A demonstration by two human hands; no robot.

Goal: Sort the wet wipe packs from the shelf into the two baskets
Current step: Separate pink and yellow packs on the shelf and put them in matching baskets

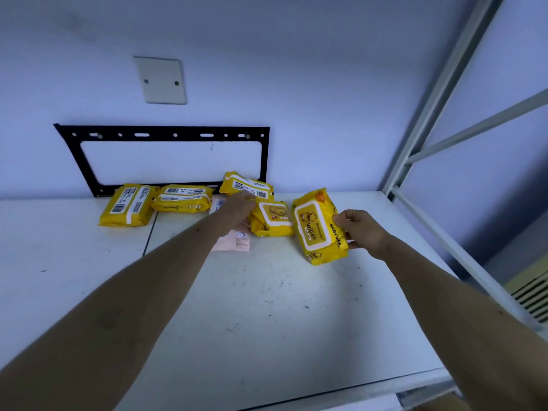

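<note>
Yellow wet wipe packs lie along the back of the white shelf (267, 307), close to the wall. Both bare forearms stretch forward from the lower corners of the view, the hands well apart from each other.

The right hand (363, 232) grips the nearest yellow pack (318, 226) by its right edge, fingers curled over the top and thumb beneath, holding it tilted with its flap label facing up. The pack's lower end looks close to the shelf surface; whether it touches cannot be told.

The left hand (238, 207) reaches further back, its knuckles up and fingers bent down among the packs. It sits over a pale pink pack (234, 243) and just beside a second yellow pack (271, 218) lying label up; what exactly its fingers hold cannot be told.

Behind that hand a third yellow pack (247, 185) leans against the wall, barcode side showing. Further left, two more yellow packs (127, 204) lie side by side, backs up, touching each other.

A black metal bracket (166, 134) is screwed to the wall above them, with a blank cover plate (161, 80) higher up.
</note>
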